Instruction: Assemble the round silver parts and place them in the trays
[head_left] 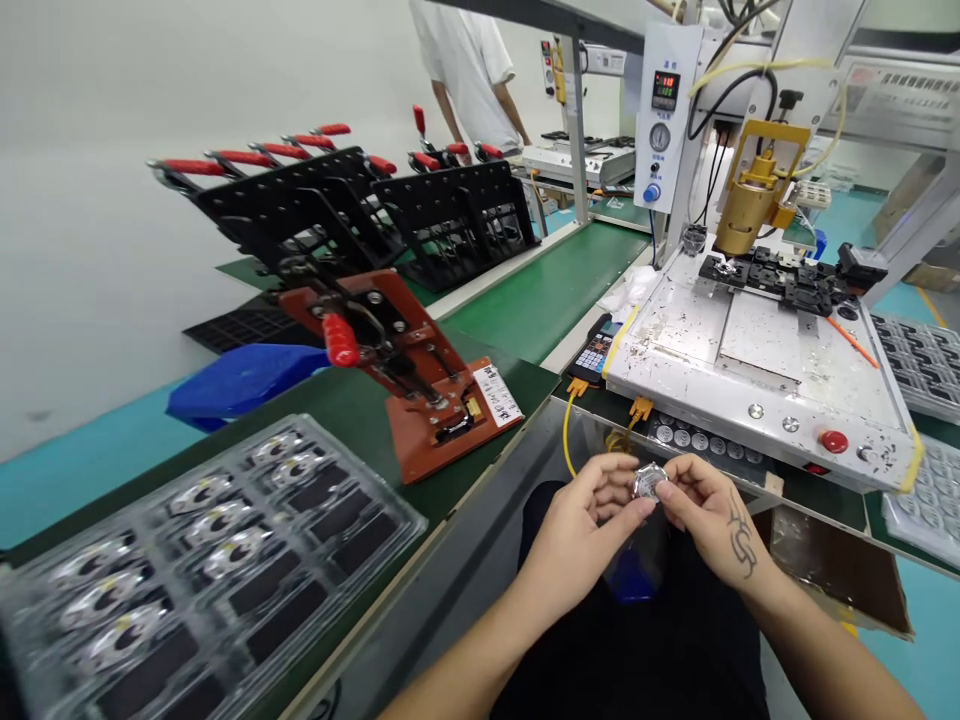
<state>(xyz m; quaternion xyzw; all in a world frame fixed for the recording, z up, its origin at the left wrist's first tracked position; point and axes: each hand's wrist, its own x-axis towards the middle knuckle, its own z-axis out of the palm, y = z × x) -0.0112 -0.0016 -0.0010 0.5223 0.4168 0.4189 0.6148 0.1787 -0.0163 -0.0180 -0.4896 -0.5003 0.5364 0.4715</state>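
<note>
Between my two hands, above my lap, is a small round silvery part (650, 482). My left hand (592, 520) pinches its left and lower edge with the thumb and fingers. The right edge is gripped by my right hand (705, 510), its thumb lying on the front face. Both hands are in front of the bench edge, below the white machine (675, 350). The backs of the fingertips behind the part are hidden.
A clear tray (315, 600) with several silvery parts lies at the lower left. Beside it stands a red-brown clamp fixture (450, 420). Black fixtures (465, 220) with red handles are behind. A person (476, 80) stands at the back.
</note>
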